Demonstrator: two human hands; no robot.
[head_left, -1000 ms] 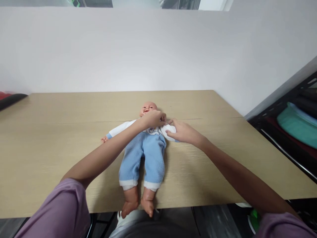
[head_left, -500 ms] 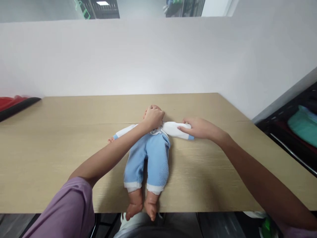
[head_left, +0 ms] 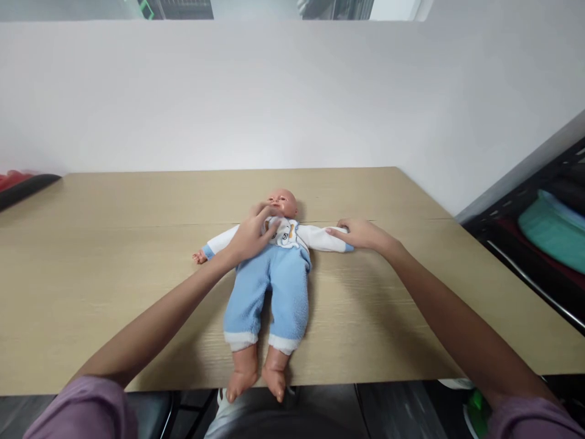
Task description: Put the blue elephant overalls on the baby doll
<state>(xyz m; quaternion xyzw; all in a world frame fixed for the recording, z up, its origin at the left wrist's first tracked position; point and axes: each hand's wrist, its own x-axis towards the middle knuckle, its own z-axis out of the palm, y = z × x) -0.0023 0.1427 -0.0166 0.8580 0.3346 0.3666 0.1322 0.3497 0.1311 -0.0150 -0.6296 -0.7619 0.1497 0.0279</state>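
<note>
A baby doll [head_left: 287, 292] lies face up on the wooden table, dressed in a white top with a cartoon print and fluffy blue trousers. Its bare feet stick out past the table's front edge. Over the doll's chest, on the left side, my left hand [head_left: 254, 235] has its fingers apart and slightly curled; whether it touches the top is hard to make out. My right hand [head_left: 359, 233] grips the white sleeve [head_left: 325, 238] near its blue cuff, thumb in front and fingers behind. The doll's other arm stretches out to the left, its small hand showing.
The wooden table [head_left: 114, 256] reaches back to a white wall [head_left: 256, 97]. On the right stands a black rack [head_left: 507, 238] holding a teal item [head_left: 555, 225]. A black-edged container with something red [head_left: 16, 178] is at the far left.
My left hand has moved left and down from the doll's neck, uncovering its head and printed chest, and its fingers have spread. My right hand stays on the sleeve.
</note>
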